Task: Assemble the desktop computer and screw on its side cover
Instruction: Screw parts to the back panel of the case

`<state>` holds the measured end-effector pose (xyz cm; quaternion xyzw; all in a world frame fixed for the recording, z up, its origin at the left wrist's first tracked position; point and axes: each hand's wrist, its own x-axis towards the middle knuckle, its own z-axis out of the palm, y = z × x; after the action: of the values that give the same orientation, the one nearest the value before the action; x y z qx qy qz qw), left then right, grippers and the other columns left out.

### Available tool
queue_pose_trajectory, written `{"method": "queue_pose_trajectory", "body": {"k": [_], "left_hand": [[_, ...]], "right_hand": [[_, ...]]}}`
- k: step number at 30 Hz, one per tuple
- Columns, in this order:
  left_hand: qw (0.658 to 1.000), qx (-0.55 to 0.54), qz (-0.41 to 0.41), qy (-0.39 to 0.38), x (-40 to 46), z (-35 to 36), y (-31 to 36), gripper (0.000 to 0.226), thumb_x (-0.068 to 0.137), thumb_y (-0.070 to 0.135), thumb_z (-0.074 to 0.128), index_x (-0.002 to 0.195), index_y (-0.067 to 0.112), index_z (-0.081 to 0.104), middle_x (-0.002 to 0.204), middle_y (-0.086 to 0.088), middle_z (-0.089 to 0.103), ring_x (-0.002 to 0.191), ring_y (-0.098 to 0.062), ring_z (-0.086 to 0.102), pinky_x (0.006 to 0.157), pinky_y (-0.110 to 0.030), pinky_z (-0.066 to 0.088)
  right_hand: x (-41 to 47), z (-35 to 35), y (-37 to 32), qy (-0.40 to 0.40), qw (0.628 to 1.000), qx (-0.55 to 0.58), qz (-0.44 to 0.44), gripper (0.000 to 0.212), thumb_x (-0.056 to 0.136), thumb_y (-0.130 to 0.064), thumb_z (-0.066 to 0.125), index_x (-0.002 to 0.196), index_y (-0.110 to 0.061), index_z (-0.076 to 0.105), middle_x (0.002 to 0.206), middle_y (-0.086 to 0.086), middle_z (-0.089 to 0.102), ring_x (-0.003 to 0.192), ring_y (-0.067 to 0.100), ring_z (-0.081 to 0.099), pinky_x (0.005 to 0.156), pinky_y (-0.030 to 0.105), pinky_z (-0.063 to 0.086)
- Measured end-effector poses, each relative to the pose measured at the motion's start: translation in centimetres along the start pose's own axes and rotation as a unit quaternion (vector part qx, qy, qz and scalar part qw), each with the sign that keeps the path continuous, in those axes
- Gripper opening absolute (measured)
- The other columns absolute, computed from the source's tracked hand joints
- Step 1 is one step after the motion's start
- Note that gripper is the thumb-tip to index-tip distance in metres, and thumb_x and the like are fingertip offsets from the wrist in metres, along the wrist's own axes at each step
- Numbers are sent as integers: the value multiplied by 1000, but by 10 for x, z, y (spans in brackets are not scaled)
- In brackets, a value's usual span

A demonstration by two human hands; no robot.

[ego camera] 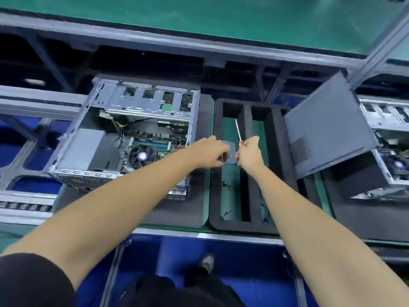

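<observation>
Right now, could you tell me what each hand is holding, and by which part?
Right hand grips the screwdriver by its orange handle; left hand pinches something small I cannot identify.

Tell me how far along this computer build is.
Early to midway. The open case already holds its board and fan. The right hand grips the screwdriver; the left hand holds a small grey part I can't identify. The side cover leans off to the right, unscrewed.

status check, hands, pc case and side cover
Right hand grips screwdriver. Left hand pinches small grey part. Computer case open, side cover off, propped right. Nothing blocking.
</observation>
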<state>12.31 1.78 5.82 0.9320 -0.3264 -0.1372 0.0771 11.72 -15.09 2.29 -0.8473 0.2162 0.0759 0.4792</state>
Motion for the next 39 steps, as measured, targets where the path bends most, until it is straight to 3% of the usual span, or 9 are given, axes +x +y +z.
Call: {"method": "queue_pose_trajectory", "body": {"k": [7, 12, 15, 17, 22, 26, 31, 36, 39], "left_hand": [[985, 101, 26, -135, 65, 34, 9, 28, 94, 34, 66, 121, 28, 68, 126, -2, 58, 122, -26, 45, 96, -40, 46], [960, 162, 40, -226, 97, 64, 15, 36, 100, 41, 57, 124, 16, 66, 131, -9, 58, 125, -28, 48, 95, -37, 47], [953, 153, 12, -263, 111, 73, 13, 28, 102, 27, 57, 120, 10, 68, 128, -12, 63, 118, -30, 58, 97, -39, 51], [955, 149, -13, -256, 119, 77, 14, 27, 100, 23, 59, 123, 9, 65, 130, -10, 63, 116, -29, 60, 95, -37, 51], [925, 208, -60, -313, 149, 94, 25, 55, 93, 32, 69, 143, 18, 52, 152, -2, 46, 138, -24, 46, 105, -37, 45], [901, 302, -19, -311, 158, 125, 24, 82, 88, 48, 73, 155, 21, 36, 166, -4, 22, 155, -30, 12, 123, -44, 17], [908, 297, -33, -293, 154, 143, 21, 55, 94, 28, 68, 145, 20, 50, 151, -5, 45, 144, -27, 36, 115, -39, 34], [882, 392, 2, -262, 147, 161, 27, 60, 96, 21, 57, 153, 18, 37, 157, -8, 36, 148, -31, 27, 123, -44, 20], [883, 385, 14, -267, 146, 166, 30, 61, 96, 18, 56, 153, 17, 35, 158, -10, 33, 149, -32, 25, 124, -46, 19]], "right_hand": [[38, 5, 71, -18, 993, -117, -24, 13, 96, -28, 52, 95, -29, 39, 73, -13, 73, 73, 19, 68, 70, 36, 51], [50, 10, 95, 5, 996, -82, -27, 16, 93, -20, 55, 96, -29, 42, 82, -8, 66, 78, 22, 63, 70, 42, 52], [60, 16, 93, -8, 995, -76, -60, 29, 91, -11, 52, 99, -31, 33, 90, -9, 63, 78, 23, 61, 68, 41, 50], [69, 19, 88, -17, 995, -68, -72, 29, 89, -13, 52, 96, -32, 31, 84, -10, 60, 73, 21, 58, 63, 39, 47], [81, 24, 90, -10, 998, -14, -64, 17, 88, -24, 62, 89, -30, 46, 85, -4, 68, 79, 24, 62, 71, 42, 54], [82, 29, 97, 5, 998, 4, -58, 15, 85, -30, 64, 88, -32, 49, 84, -9, 68, 80, 20, 63, 69, 43, 56], [81, 33, 98, 11, 997, -34, -75, 19, 87, -26, 59, 89, -39, 45, 81, -12, 66, 78, 18, 63, 68, 41, 56], [81, 33, 97, 7, 995, -58, -81, 22, 88, -27, 58, 89, -41, 43, 87, -11, 66, 81, 20, 63, 68, 42, 57], [81, 33, 97, 8, 994, -66, -88, 24, 89, -25, 58, 89, -41, 41, 86, -10, 65, 80, 20, 62, 67, 42, 56]]}}
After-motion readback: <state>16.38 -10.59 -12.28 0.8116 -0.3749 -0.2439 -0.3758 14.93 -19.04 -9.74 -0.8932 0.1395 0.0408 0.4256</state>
